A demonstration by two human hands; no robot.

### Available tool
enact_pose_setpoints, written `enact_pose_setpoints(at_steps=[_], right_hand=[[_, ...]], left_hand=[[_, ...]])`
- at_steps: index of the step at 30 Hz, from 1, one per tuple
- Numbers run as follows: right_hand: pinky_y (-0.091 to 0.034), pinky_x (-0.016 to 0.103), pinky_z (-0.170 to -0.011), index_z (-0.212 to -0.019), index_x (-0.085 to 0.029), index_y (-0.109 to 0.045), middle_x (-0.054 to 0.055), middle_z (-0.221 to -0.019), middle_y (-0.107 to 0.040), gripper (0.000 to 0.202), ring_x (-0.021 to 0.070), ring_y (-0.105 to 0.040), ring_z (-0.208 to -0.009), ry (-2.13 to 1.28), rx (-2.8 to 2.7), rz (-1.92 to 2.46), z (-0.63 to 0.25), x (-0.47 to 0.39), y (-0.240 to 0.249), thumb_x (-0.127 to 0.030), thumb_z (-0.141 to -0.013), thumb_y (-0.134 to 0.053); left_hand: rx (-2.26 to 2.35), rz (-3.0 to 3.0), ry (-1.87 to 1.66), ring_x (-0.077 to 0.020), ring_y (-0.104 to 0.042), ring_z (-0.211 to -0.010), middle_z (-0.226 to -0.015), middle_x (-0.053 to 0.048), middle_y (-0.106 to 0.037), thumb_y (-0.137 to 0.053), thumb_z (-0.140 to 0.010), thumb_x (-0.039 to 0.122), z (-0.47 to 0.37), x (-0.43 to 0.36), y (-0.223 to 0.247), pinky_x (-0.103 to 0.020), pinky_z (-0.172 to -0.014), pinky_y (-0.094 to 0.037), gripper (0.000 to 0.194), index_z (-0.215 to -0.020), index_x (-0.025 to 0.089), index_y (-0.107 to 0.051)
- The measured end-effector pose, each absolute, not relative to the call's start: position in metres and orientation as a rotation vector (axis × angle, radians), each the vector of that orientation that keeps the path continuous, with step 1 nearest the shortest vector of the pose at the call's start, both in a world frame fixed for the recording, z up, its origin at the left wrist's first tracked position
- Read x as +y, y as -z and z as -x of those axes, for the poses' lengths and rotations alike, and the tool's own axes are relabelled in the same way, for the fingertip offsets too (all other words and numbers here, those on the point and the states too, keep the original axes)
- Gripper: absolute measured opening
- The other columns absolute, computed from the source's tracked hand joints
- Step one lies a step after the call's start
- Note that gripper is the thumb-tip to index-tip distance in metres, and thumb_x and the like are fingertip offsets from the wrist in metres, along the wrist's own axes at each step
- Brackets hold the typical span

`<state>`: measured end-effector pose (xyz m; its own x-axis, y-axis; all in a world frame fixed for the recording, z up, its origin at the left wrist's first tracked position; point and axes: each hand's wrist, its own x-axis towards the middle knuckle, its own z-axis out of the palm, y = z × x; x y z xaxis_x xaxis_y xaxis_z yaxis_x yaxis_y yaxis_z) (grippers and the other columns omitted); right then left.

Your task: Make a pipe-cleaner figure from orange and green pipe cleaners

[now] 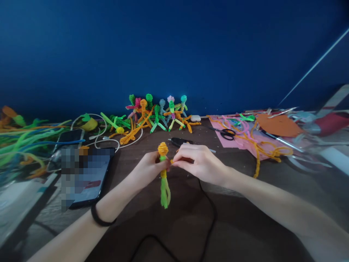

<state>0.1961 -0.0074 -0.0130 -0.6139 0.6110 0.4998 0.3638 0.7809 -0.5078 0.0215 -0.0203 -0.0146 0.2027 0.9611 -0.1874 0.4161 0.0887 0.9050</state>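
Note:
Upright in my left hand is a pipe-cleaner figure with a coiled yellow-orange head, a green and yellow body and long light-green strands hanging below. The left fingers and thumb close around its middle. Close beside it on the right, my right hand is pinched on a short yellow-orange pipe-cleaner end at the figure's side. Most of that piece is hidden by the fingers. Behind the right hand lies a black pointed tool, partly covered.
Several finished pipe-cleaner figures stand along the blue wall. Loose pipe cleaners and a phone lie left. On the right are scissors, pink paper and orange pipe cleaners. A black cable crosses the table in front.

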Motion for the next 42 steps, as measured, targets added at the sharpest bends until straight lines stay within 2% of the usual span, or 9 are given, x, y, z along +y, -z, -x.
enact_pose_setpoints(at_steps=[3,6,9,12,20,25,30,37,42], right_hand=[[-0.043,0.022,-0.059,-0.075,-0.014,-0.063,0.002,-0.071,-0.061,0.009,0.0096,-0.055,-0.063,-0.737,-2.212,0.856,-0.195,-0.008,0.013,-0.021,-0.078,-0.058],[-0.044,0.021,-0.048,-0.08,-0.014,-0.061,0.001,-0.068,-0.061,0.011,0.0083,-0.054,-0.053,-1.216,-2.057,0.95,-0.197,-0.003,0.013,-0.024,-0.077,-0.057],[-0.044,0.019,-0.044,-0.078,-0.013,-0.056,0.0,-0.063,-0.06,0.014,0.0077,-0.055,-0.049,-1.651,-1.87,0.907,-0.2,0.007,0.017,-0.025,-0.072,-0.062],[-0.044,0.018,-0.044,-0.074,-0.013,-0.054,-0.001,-0.06,-0.06,0.018,0.0065,-0.055,-0.046,-1.851,-1.824,0.859,-0.202,0.015,0.021,-0.025,-0.068,-0.065],[-0.04,0.017,-0.045,-0.067,-0.013,-0.057,-0.002,-0.056,-0.056,0.015,0.0061,-0.051,-0.048,-1.64,-2.083,0.983,-0.201,0.019,0.028,-0.027,-0.07,-0.061],[-0.038,0.017,-0.045,-0.069,-0.013,-0.059,-0.003,-0.057,-0.053,0.009,0.0053,-0.048,-0.048,-1.473,-2.122,1.017,-0.203,0.021,0.029,-0.022,-0.07,-0.058],[-0.041,0.019,-0.047,-0.071,-0.012,-0.061,-0.002,-0.058,-0.056,0.013,0.0066,-0.05,-0.049,-1.508,-2.111,1.013,-0.204,0.023,0.029,-0.025,-0.069,-0.061],[-0.044,0.02,-0.05,-0.075,-0.011,-0.065,0.001,-0.061,-0.06,0.016,0.0082,-0.054,-0.052,-1.539,-2.149,1.01,-0.205,0.023,0.028,-0.026,-0.068,-0.062],[-0.044,0.019,-0.05,-0.075,-0.011,-0.064,0.001,-0.061,-0.06,0.019,0.0087,-0.055,-0.054,-1.604,-2.165,1.011,-0.203,0.02,0.03,-0.028,-0.068,-0.063]], left_hand=[[1.426,-1.417,-0.83,-0.0124,-0.047,-0.057,-0.06,0.001,-0.054,-0.055,-0.069,0.032,-0.021,-0.019,0.017,-0.023,-0.054,-0.035,0.019,-0.065,0.014,-0.056],[1.375,-1.333,-0.924,-0.0134,-0.05,-0.061,-0.065,-0.001,-0.056,-0.057,-0.069,0.034,-0.019,-0.018,0.019,-0.024,-0.056,-0.037,0.022,-0.073,0.013,-0.057],[1.318,-1.314,-0.944,-0.0145,-0.052,-0.065,-0.067,-0.001,-0.057,-0.058,-0.069,0.035,-0.018,-0.019,0.016,-0.025,-0.062,-0.038,0.021,-0.072,0.014,-0.057],[1.266,-1.355,-0.936,-0.0139,-0.052,-0.066,-0.066,0.001,-0.057,-0.059,-0.069,0.033,-0.019,-0.021,0.01,-0.025,-0.067,-0.039,0.017,-0.07,0.016,-0.059],[1.212,-1.486,-0.715,-0.015,-0.053,-0.064,-0.064,0.0,-0.057,-0.059,-0.069,0.028,-0.02,-0.024,0.005,-0.027,-0.064,-0.04,0.012,-0.066,0.016,-0.059],[1.265,-1.579,-0.611,-0.0178,-0.055,-0.073,-0.072,0.0,-0.061,-0.057,-0.071,0.035,-0.015,-0.022,0.005,-0.028,-0.071,-0.039,0.019,-0.073,0.017,-0.06],[1.413,-1.589,-0.602,-0.0215,-0.054,-0.079,-0.076,-0.002,-0.063,-0.05,-0.074,0.039,-0.013,-0.023,0.004,-0.029,-0.073,-0.037,0.023,-0.072,0.018,-0.061],[1.571,-1.728,-0.528,-0.0177,-0.047,-0.063,-0.061,0.002,-0.049,-0.043,-0.076,0.039,-0.013,-0.021,0.006,-0.029,-0.059,-0.034,0.025,-0.064,0.018,-0.05],[1.453,-1.734,-0.511,-0.0214,-0.052,-0.074,-0.073,-0.002,-0.059,-0.044,-0.076,0.039,-0.016,-0.021,0.006,-0.031,-0.067,-0.037,0.027,-0.074,0.015,-0.057]])
